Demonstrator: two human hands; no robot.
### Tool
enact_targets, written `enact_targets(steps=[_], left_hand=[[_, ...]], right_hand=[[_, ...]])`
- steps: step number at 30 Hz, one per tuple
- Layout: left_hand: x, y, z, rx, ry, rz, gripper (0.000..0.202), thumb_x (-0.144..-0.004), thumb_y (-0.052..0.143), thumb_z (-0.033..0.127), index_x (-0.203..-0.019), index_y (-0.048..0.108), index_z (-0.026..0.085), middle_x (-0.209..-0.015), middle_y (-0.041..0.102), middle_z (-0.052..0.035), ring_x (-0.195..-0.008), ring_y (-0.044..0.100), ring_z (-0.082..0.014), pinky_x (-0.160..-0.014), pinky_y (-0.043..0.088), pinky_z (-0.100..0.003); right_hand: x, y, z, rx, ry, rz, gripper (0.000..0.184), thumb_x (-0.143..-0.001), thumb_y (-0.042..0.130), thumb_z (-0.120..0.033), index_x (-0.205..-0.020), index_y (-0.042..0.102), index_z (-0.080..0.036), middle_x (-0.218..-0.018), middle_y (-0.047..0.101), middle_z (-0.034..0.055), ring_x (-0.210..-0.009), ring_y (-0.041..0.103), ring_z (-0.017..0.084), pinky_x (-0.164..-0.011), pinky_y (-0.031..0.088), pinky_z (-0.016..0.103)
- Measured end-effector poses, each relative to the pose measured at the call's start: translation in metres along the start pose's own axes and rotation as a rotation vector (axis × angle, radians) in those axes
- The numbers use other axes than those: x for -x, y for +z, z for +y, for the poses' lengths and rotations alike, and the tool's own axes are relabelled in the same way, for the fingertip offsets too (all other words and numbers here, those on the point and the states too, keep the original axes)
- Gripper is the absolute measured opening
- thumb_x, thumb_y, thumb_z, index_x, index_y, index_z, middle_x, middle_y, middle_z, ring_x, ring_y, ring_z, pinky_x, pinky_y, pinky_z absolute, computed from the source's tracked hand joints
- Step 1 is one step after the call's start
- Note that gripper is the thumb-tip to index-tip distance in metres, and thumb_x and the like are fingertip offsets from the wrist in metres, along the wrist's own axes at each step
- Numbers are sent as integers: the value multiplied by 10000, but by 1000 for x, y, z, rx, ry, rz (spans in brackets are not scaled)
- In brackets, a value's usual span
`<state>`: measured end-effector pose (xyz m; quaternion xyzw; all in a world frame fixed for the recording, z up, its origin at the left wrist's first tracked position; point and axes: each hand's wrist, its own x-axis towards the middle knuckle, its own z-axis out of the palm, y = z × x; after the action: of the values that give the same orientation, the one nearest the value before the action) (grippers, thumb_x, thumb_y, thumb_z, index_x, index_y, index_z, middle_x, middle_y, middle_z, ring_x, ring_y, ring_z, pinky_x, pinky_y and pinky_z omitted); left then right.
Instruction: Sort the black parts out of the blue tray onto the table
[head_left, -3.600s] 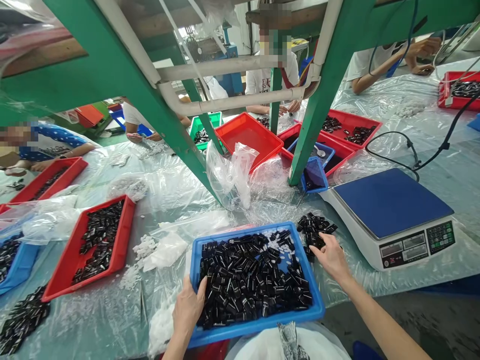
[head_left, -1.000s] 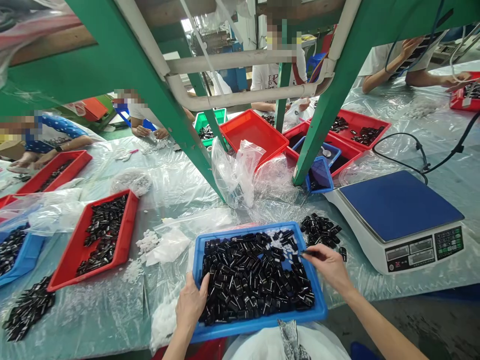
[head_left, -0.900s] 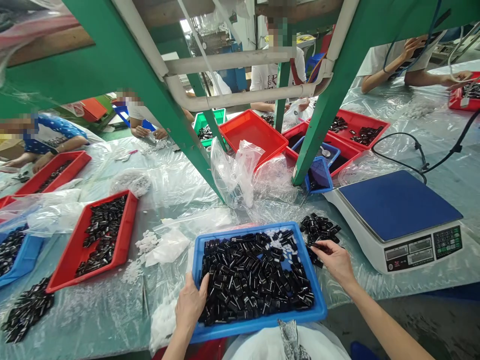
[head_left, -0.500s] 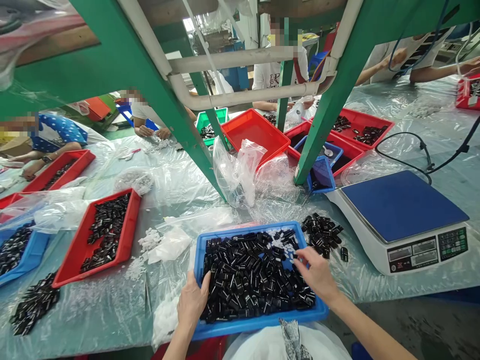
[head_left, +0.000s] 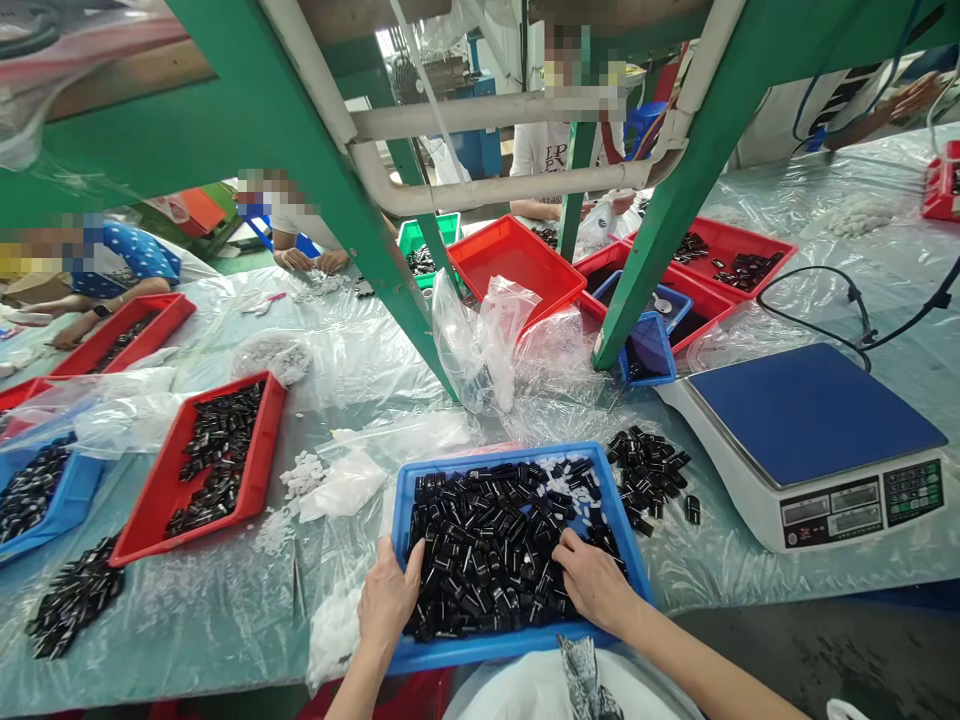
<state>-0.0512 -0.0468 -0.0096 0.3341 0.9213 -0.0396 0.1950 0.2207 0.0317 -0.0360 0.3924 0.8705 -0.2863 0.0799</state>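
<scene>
A blue tray [head_left: 405, 500] heaped with small black parts [head_left: 487, 545] and a few white ones sits in front of me. My left hand [head_left: 390, 600] grips its left near rim, thumb lying inside on the parts. My right hand [head_left: 592, 585] rests on the black parts at the tray's near right, fingers curled down into the heap; what they hold is hidden. A loose pile of black parts [head_left: 649, 475] lies on the plastic sheet just right of the tray.
A blue-topped weighing scale [head_left: 810, 435] stands to the right. A red tray of black parts [head_left: 259, 470] lies to the left. Green frame legs [head_left: 375, 250], crumpled plastic bags [head_left: 480, 340] and more red trays [head_left: 510, 265] are behind. Other people work across the table.
My right hand has come from the loose pile right of the tray into the tray and moved back toward its near right. My left hand has stayed on the rim.
</scene>
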Motion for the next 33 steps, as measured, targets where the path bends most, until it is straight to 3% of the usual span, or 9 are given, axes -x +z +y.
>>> enact_targets(steps=[5,9,18,21,23,26,29,33], left_hand=[[-2,0,0,10,12,-2,495,-865,320,512,-1166,441,138,-915,689,-179,-889,658,-336,-673,469,-369],[-1,-1,1,17,-5,-15,504,-867,324,504,-1189,426,131,-957,681,-192,-927,645,-350,-692,468,-377],[-3,0,-1,6,-3,-14,502,-865,319,512,-1179,436,138,-938,686,-189,-899,655,-347,-681,471,-375],[-6,2,-3,-5,6,-1,508,-860,310,528,-1155,458,141,-917,690,-184,-875,661,-346,-672,475,-382],[-6,3,-3,-7,12,3,511,-858,309,531,-1147,467,140,-915,690,-184,-880,660,-350,-675,477,-390],[-6,2,-2,-1,19,7,512,-860,311,523,-1154,463,133,-919,689,-189,-891,657,-353,-677,478,-392],[-4,1,-1,8,21,12,508,-863,308,516,-1165,449,132,-914,688,-193,-887,656,-356,-665,476,-389],[-5,1,-2,13,22,3,483,-865,304,520,-1113,473,142,-878,690,-178,-858,661,-344,-656,474,-383]], right_hand=[[2,8,-7,208,-65,-4,530,-657,414,113,-1086,499,-188,-1071,572,89,-813,622,211,-543,420,251],[2,12,-7,249,-205,-6,430,-668,405,104,-963,542,-179,-1077,579,94,-814,617,214,-530,413,253],[4,11,10,-97,-125,48,279,-714,410,38,-825,556,-172,-961,566,53,-718,591,140,-632,422,240],[7,10,14,-253,-127,140,291,-681,394,35,-771,559,-188,-888,561,29,-666,566,131,-606,416,239],[10,3,21,-419,-125,275,287,-671,382,21,-749,553,-197,-851,557,25,-679,562,132,-609,425,234],[13,-15,44,-608,1,564,195,-730,405,-78,-739,553,-206,-848,569,40,-731,575,153,-606,450,241],[11,-30,84,-566,265,778,110,-741,448,-219,-738,557,-203,-826,575,52,-652,579,167,-593,470,284],[6,-31,123,-440,467,686,156,-713,428,-250,-763,558,-179,-857,582,85,-549,575,165,-642,484,360]])
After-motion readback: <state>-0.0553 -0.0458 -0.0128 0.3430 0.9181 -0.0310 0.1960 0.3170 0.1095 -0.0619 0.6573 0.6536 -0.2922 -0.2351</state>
